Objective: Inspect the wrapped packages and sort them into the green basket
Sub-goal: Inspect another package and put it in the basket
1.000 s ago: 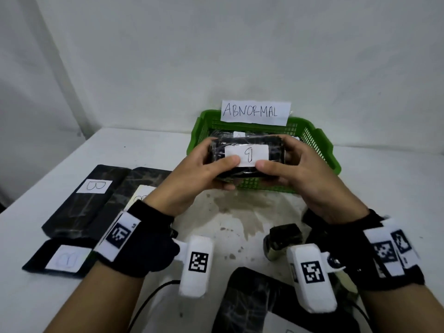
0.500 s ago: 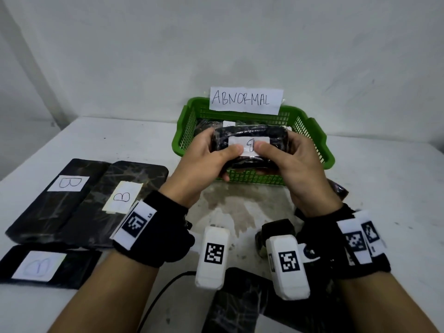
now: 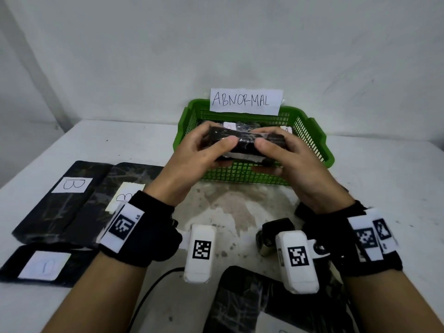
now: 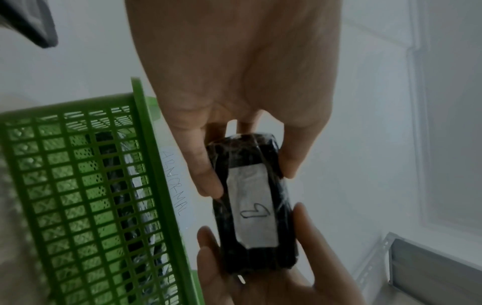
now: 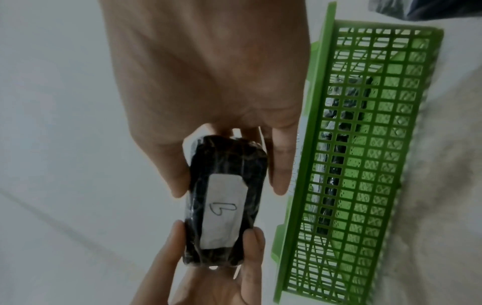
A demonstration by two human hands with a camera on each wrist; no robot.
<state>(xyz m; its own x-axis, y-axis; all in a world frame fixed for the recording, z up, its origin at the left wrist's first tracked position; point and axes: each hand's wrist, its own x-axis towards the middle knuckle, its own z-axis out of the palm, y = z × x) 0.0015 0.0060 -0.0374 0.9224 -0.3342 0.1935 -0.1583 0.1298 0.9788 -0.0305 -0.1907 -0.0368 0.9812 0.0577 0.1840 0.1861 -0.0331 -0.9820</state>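
Note:
Both hands hold one small black wrapped package (image 3: 245,145) in the air in front of the green basket (image 3: 312,143). My left hand (image 3: 204,152) grips its left end and my right hand (image 3: 283,155) grips its right end, thumbs on the near side. The wrist views show the package's (image 4: 254,206) (image 5: 224,202) white label with a "9" facing away from me. My left hand (image 4: 242,128) and right hand (image 5: 221,144) pinch it by the long edges. The basket (image 4: 86,185) (image 5: 365,156) holds other black wrapped packages (image 3: 242,127).
An "ABNORMAL" paper sign (image 3: 246,101) stands on the basket's back rim. Flat black packages labelled "B" (image 3: 60,198) lie on the white table at the left, one more (image 3: 36,265) at the near left. Another black package (image 3: 264,306) lies near the front edge, a small dark object (image 3: 271,236) beside it.
The package has been rolled in both hands: its "9" label, facing me before, now faces away toward the basket. The package stays in front of the basket.

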